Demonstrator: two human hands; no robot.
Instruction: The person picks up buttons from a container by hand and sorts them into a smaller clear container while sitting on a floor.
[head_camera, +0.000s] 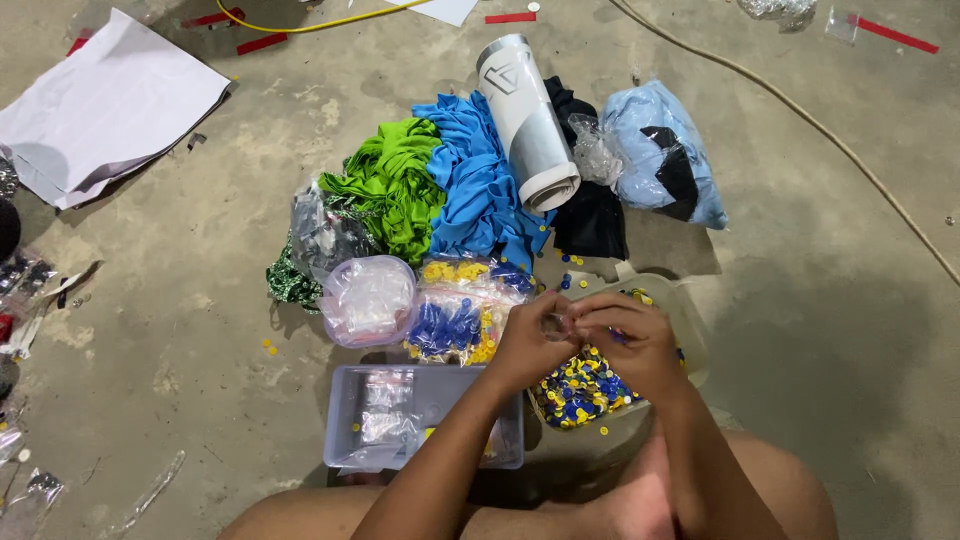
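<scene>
Concrete floor fills the frame. Upper left lies a white paper sheet (105, 100). At centre left a clear tray (420, 430) holds filled little bags; above it sit packed bags of blue and yellow pieces (465, 310). Your left hand (530, 345) and right hand (635, 345) meet at centre, fingers pinching 1 small clear bag (556, 325). Under them a tub of loose yellow and blue buttons (580, 390) looks far from emptied. Bare floor opens right.
</scene>
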